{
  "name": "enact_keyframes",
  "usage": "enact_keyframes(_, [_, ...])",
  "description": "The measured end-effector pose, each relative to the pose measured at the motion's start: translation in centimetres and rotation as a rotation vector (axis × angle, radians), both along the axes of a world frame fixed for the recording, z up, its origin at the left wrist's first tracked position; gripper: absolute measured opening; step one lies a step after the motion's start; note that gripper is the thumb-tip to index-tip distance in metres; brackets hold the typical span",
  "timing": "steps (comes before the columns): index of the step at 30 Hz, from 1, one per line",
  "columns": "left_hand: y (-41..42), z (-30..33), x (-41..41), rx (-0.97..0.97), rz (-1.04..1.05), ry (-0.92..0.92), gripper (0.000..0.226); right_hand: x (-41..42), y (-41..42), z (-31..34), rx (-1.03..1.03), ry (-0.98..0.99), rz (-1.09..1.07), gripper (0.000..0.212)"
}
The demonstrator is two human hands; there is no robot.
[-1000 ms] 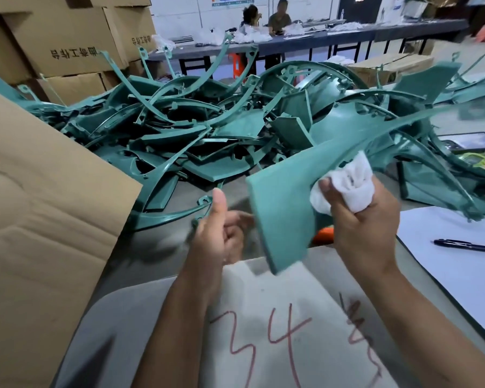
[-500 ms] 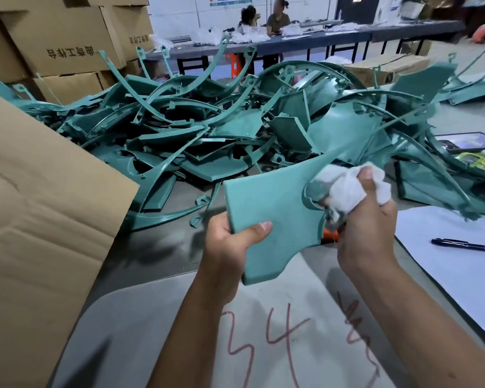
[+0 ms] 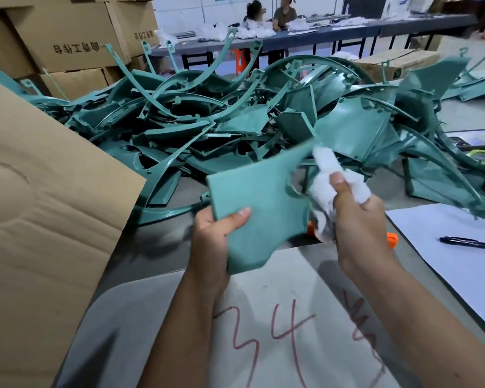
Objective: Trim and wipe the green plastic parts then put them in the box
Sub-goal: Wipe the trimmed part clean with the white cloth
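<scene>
Counter [image 3: 157, 256]: grey, carries everything below. 
Box flap [image 3: 48, 219]: brown cardboard, fills the left side, its edge over the counter. 
Pile [image 3: 235, 127]: tangled green plastic parts heaped across the middle of the counter, curved strips sticking upward. 
Sheet [image 3: 277, 331]: grey-white, lies nearest the viewer, "34" in red marker. 
Paper [image 3: 445, 247]: white, at right, a black pen [image 3: 471, 243] lying on it. 
Part [image 3: 258, 203]: flat green panel held above the counter, between pile and sheet, tilted toward the viewer. 
Left hand [image 3: 216, 236]: fingers grasp the part's lower left corner, thumb on its face. 
Right hand [image 3: 359, 219]: fingers clenched round a white cloth [image 3: 333, 180], cloth touching the part's right edge. 
Orange object [image 3: 392, 240]: partly hidden behind the right hand.
</scene>
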State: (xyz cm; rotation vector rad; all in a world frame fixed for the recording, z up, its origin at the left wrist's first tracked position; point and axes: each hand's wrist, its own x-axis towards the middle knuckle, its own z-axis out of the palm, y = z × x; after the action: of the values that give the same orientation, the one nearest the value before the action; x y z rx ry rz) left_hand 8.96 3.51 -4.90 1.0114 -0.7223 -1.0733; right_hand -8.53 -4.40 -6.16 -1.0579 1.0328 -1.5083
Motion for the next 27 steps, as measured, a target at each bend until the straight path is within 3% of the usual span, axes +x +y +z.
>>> enact_keyframes(2, [-0.2, 0.0, 0.6, -0.027, 0.098, 0.109, 0.017, -0.3, 0.1, 0.2, -0.069, -0.082, 0.042, 0.051])
enact_keyframes(4, [-0.3, -0.1, 0.9, -0.040, 0.136, 0.089, 0.019, -0.4, 0.5, 0.6, -0.142, -0.050, 0.133, 0.053])
enact_keyframes(7, [-0.2, -0.2, 0.2, -0.038, 0.098, 0.031, 0.020, 0.6, 1.7, 0.4, -0.248, 0.280, 0.274, 0.055])
enact_keyframes(9, [-0.4, -0.4, -0.2, -0.042, 0.083, 0.012, 0.022, 1.1, 2.0, 0.2, -0.289, 0.471, 0.178, 0.050])
enact_keyframes(12, [-0.5, -0.6, -0.7, -0.067, 0.072, 0.005, 0.025, 1.1, 2.1, 0.1, -0.285, 0.560, -0.036, 0.059])
enact_keyframes(14, [-0.6, -0.5, -1.4, -0.101, 0.079, 0.043, 0.022, 1.5, 2.3, 0.2, -0.244, 0.421, -0.121, 0.057])
enact_keyframes(17, [-0.9, -0.4, -1.5, -0.115, 0.217, 0.227, 0.022, 2.3, 2.7, 0.2, -0.021, -0.177, -0.016, 0.033])
enact_keyframes(18, [-1.0, -0.4, -1.3, -0.116, 0.273, 0.276, 0.026, 2.3, 2.7, 0.2, 0.018, -0.249, 0.035, 0.031])
enact_keyframes(23, [-1.1, -0.6, -1.0, -0.088, 0.312, 0.305, 0.032, 3.2, 3.6, -0.5, -0.131, -0.018, 0.408, 0.037])
enact_keyframes(25, [-1.0, -0.7, -1.2, -0.070, 0.243, 0.288, 0.037, 3.5, 3.8, -0.2, -0.158, -0.007, 0.425, 0.026])
enact_keyframes(27, [-1.2, -0.7, -1.6, -0.057, 0.206, 0.267, 0.036, 3.2, 3.9, -0.4, -0.115, 0.012, 0.334, 0.028])
